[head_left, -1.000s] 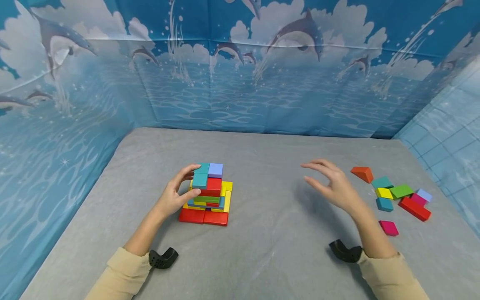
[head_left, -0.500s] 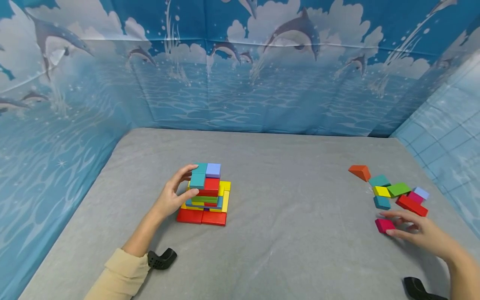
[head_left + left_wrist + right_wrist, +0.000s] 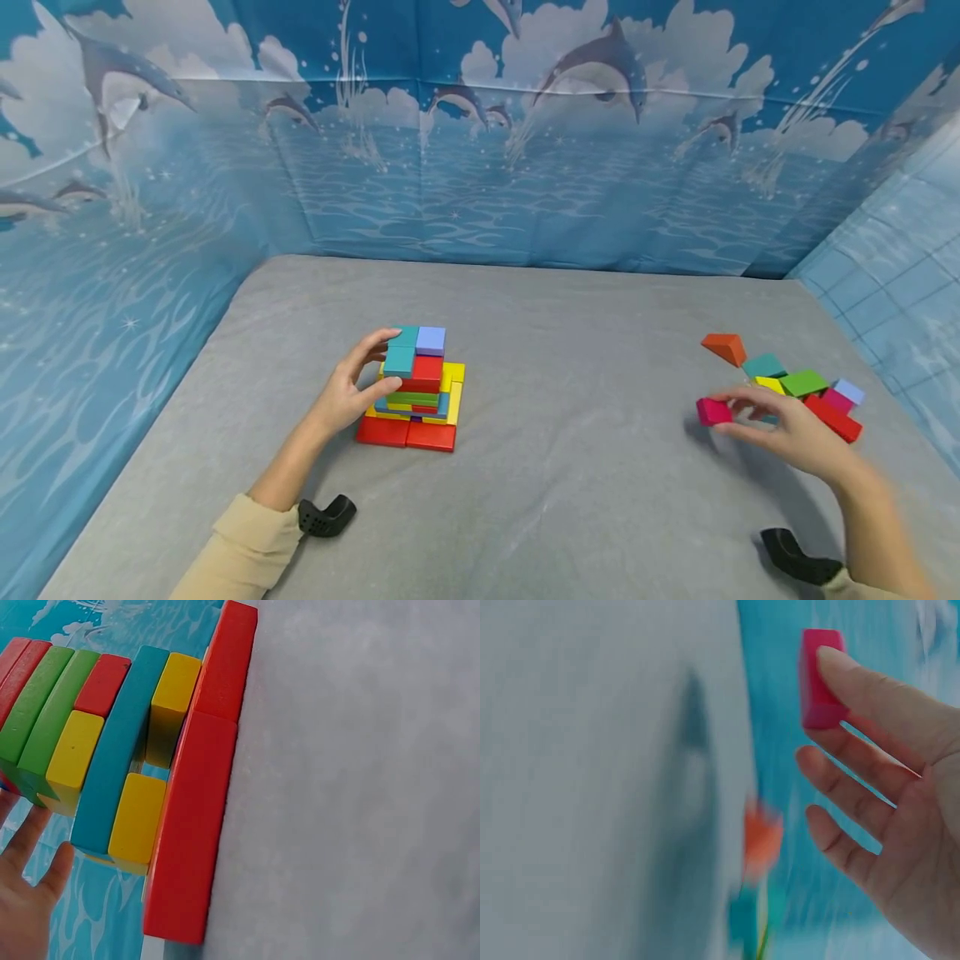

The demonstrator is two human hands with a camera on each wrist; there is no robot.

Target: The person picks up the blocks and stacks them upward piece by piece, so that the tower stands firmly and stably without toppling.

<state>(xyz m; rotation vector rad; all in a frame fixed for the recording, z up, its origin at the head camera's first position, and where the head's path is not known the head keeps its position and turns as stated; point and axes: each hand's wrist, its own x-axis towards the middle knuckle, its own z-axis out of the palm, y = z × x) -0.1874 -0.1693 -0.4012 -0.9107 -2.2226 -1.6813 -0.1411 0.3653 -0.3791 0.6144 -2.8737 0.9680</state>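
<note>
The pink block (image 3: 714, 412) is pinched above the grey cloth (image 3: 555, 358) by the right hand (image 3: 787, 429), two free fingers being clearly shown only by its wrist view, while the block tower (image 3: 422, 375) is touched by the left hand (image 3: 345, 396), fingers loosely spread.

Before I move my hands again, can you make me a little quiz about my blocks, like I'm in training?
1. Fill in the blank: the right hand pinches a ____ block.
2. True or false: the orange wedge lies apart from the tower.
3. Pick one. What colour are the two front blocks at the very bottom of the tower?
A) green
B) red
C) purple

Key:
1. Pink; the pink block is between the thumb and fingers.
2. True; it lies over on the right, near the other loose blocks.
3. B, red.
</note>
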